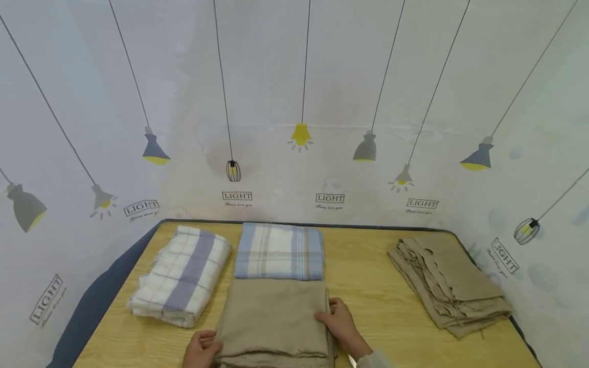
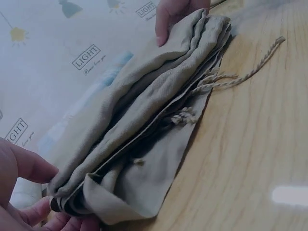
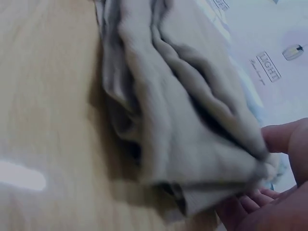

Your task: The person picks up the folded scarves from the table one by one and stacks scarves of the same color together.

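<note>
A folded tan cloth (image 1: 276, 317) lies at the near middle of the table, just in front of a blue and white plaid cloth (image 1: 279, 251). At its left edge is the left hand (image 1: 201, 350), thumb on top and fingers beneath the layers in the left wrist view (image 2: 29, 192). The right hand (image 1: 342, 327) pinches the right edge; in the right wrist view its thumb and fingers (image 3: 279, 183) lie around a corner of the stacked folds (image 3: 192, 144). Twisted cord ends (image 2: 240, 77) stick out from the cloth's near side.
A white and purple checked cloth (image 1: 184, 276) lies folded at the left of the wooden table (image 1: 363, 286). On the right is another tan cloth (image 1: 453, 281), loosely folded with ruffled layers. Behind hangs a pale backdrop (image 1: 271, 76) printed with lamps.
</note>
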A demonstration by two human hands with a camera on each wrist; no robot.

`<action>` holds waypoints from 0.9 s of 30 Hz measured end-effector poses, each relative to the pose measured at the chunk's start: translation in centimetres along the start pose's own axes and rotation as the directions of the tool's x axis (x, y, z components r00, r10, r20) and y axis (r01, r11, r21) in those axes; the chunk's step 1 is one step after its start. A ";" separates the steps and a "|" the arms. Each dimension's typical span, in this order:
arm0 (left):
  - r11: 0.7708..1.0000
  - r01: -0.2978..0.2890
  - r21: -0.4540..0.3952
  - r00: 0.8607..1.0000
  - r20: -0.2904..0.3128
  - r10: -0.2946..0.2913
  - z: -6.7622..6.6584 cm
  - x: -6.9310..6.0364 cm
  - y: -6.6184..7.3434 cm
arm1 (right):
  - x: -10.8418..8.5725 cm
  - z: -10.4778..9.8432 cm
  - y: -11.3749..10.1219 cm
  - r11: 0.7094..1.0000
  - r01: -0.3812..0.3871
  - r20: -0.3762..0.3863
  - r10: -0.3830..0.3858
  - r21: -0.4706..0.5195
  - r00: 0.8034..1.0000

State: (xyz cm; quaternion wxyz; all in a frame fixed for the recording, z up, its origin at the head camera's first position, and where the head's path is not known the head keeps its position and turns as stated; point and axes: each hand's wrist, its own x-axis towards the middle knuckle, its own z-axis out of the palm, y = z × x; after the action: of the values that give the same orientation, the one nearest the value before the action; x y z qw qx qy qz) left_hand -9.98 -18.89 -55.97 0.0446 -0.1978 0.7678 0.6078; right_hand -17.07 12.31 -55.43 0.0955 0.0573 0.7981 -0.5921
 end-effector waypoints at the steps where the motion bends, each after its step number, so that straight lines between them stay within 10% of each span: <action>1: 1.000 0.009 -0.012 1.000 -0.006 -0.009 -0.2 0.0 0.1 | 0.1 -0.3 0.0 1.000 0.000 0.002 0.000 0.000 1.000; 17: 0.993 0.028 -0.116 1.000 -0.009 -0.029 -3.0 1.2 3.1 | 1.5 -3.6 -1.8 0.999 -0.037 -0.112 0.034 -0.025 0.993; 27: 0.994 0.004 -0.112 1.000 0.021 -0.002 -1.9 3.1 5.8 | 3.3 -5.4 -3.6 0.999 -0.036 -0.114 0.035 -0.006 0.993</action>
State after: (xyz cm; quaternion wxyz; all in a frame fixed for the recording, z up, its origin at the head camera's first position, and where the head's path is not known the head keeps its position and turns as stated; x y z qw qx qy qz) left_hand -14.56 -20.39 -51.16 0.0424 -0.1949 0.7315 0.6520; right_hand -21.50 16.31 -51.27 0.0607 0.1045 0.8036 -0.5827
